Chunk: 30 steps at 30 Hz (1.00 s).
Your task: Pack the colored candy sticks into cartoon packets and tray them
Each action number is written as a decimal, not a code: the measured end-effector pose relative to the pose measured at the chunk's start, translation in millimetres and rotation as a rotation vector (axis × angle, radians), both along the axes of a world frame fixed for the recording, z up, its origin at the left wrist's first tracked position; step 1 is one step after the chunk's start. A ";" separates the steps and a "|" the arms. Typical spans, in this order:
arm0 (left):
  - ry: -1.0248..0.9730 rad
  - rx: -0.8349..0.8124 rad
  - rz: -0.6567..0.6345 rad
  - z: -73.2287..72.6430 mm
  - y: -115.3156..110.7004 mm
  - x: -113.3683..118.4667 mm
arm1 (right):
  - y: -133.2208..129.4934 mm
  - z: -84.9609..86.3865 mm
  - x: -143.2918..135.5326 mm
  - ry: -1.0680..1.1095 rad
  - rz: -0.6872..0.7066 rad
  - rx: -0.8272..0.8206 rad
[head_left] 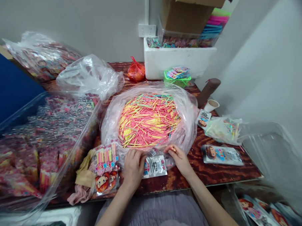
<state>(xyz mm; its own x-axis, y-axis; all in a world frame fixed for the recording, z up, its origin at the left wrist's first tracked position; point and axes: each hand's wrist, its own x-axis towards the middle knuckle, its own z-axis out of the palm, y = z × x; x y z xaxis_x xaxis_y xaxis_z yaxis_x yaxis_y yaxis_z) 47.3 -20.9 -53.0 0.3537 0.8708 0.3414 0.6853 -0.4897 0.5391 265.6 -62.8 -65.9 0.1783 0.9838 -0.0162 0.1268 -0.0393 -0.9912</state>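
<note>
A silver-backed printed packet lies at the table's front edge between my hands. My left hand has its fingers closed at the packet's left end. To the right of the packet, my right hand is pinched at the near rim of a clear plastic bag; what its fingertips hold, if anything, is too small to make out. Heaped inside the bag are thin pink, yellow and green sticks. Left of my left hand are filled stick packets with a cartoon face, beside a tan and pink cloth.
A big clear tub of filled packets takes up the left. Flat packets, a small bag of sticks, a paper cup and a brown bottle stand right. A white foam box and green basket are behind.
</note>
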 end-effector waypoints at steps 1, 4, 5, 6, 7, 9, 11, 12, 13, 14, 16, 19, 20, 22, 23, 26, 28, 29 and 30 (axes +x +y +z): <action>-0.014 0.005 -0.008 -0.1 0.2 -0.8 | -0.5 -0.6 0.4 0.005 0.002 0.005; -0.041 0.024 -0.044 0.0 0.2 -3.1 | -1.4 -2.2 1.7 0.004 0.016 0.009; -0.046 0.029 -0.052 0.1 0.2 -3.7 | -1.5 -2.4 2.1 0.003 0.019 0.008; -0.048 0.030 -0.055 0.0 0.3 -4.1 | -1.4 -2.4 2.3 0.005 0.021 0.005; -0.050 0.027 -0.056 -0.2 0.5 -4.5 | -1.4 -2.3 2.5 0.008 0.023 0.002; -0.070 0.013 -0.058 -0.7 1.1 -5.3 | -1.4 -1.4 2.6 0.016 0.026 -0.005; -0.120 -0.019 -0.062 -0.1 1.6 -6.2 | -1.5 -0.4 2.5 0.020 0.027 -0.009; -0.158 -0.043 -0.060 1.3 1.5 -6.5 | -1.6 0.0 2.4 0.021 0.028 -0.010; -0.204 -0.072 -0.052 3.7 1.2 -6.7 | -1.8 0.2 2.4 0.021 0.025 -0.010; -0.257 -0.107 -0.037 7.1 0.9 -6.9 | -1.8 0.2 2.3 0.021 0.023 -0.010; -0.391 -0.181 0.023 17.1 0.4 -7.3 | -1.6 -0.6 2.5 0.022 0.021 -0.012; -0.664 -0.289 0.211 36.7 3.3 -9.8 | -0.9 -3.2 2.9 0.031 0.023 -0.009; -0.767 -0.330 0.274 43.5 5.5 -11.2 | -0.7 -4.1 3.1 0.036 0.024 -0.007; -0.957 -0.415 0.339 56.0 10.4 -14.3 | -0.4 -5.2 3.3 0.046 0.022 -0.007; -1.026 -0.454 0.336 61.3 12.3 -15.6 | -0.3 -5.3 3.2 0.051 0.018 -0.010; -1.075 -0.575 0.313 69.3 12.5 -16.8 | 0.3 -4.1 2.5 0.070 0.005 -0.018; -1.013 -0.669 0.297 66.7 8.6 -15.3 | 0.8 -2.8 1.7 0.077 -0.003 -0.021; -0.966 -0.707 0.272 63.2 6.3 -14.3 | 0.9 -2.3 1.4 0.076 -0.006 -0.023; -0.917 -0.725 0.242 58.9 4.2 -13.4 | 1.0 -1.9 1.2 0.073 -0.008 -0.026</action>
